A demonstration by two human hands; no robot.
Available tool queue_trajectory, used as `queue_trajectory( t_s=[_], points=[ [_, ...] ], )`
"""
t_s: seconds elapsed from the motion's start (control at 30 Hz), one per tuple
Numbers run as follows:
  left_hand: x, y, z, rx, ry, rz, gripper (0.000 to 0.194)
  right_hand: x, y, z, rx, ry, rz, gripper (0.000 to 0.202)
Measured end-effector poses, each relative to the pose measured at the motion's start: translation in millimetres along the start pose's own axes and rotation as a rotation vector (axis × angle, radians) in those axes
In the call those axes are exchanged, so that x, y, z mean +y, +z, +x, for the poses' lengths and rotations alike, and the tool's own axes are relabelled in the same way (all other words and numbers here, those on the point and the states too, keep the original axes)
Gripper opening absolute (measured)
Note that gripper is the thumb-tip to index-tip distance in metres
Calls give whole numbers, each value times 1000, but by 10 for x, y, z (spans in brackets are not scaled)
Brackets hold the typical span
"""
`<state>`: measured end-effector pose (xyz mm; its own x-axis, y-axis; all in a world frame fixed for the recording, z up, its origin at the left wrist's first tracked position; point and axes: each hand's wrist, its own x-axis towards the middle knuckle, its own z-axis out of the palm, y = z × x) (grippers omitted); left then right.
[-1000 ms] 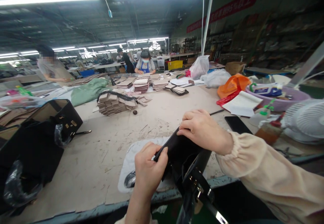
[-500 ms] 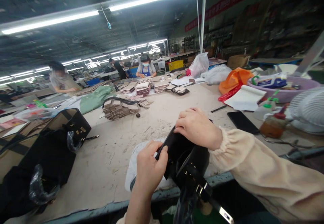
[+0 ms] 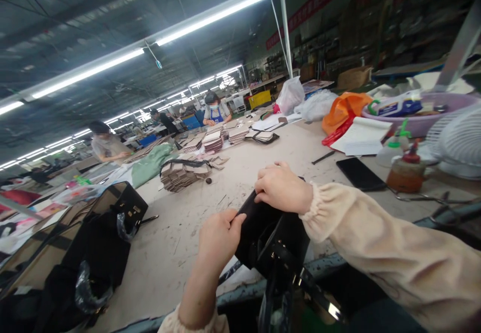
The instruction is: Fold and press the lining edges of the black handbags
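Observation:
A black bag [image 3: 287, 237] with gold-coloured metal fittings sits at the table's front edge, its mouth facing up and its straps hanging over the edge. My left hand [image 3: 219, 235] pinches the left end of the bag's far rim between thumb and fingers. Farther right along the same rim, my right hand [image 3: 281, 188] is closed over the edge, its fingers curled to the inside. The bag's dark interior shows below my hands; its bottom is hidden.
Black bags [image 3: 101, 237] stand at left. Brown stacked pieces [image 3: 182, 173] lie mid-table. On the right are a phone [image 3: 361, 174], an amber bottle [image 3: 406, 173], a notebook [image 3: 361, 135], a purple basin [image 3: 438, 117] and a white fan [image 3: 456, 140]. Two people [image 3: 217, 112] [image 3: 107, 145] work beyond.
The view has tilted and shifted. Both hands keep hold of the bag's rim, and the white material beneath the bag shows less than before.

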<state>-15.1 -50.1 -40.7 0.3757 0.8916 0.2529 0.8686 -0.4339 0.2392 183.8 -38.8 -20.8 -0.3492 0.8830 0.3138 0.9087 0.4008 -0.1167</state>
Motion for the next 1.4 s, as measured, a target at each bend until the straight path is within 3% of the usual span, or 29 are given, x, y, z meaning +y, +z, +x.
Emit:
queue_trajectory(
  t_s=[0.2,0.77,1.4],
  points=[
    [-29,-7,12,-57,-27,-39,39,131,-22,-47,33,15,27,17],
    [-67,22,33,-126,-24,-123,39,131,31,-18,92,49,-4,20],
    [-83,29,34,-210,-53,-170,40,113,15,1,44,101,10,21]
  ],
)
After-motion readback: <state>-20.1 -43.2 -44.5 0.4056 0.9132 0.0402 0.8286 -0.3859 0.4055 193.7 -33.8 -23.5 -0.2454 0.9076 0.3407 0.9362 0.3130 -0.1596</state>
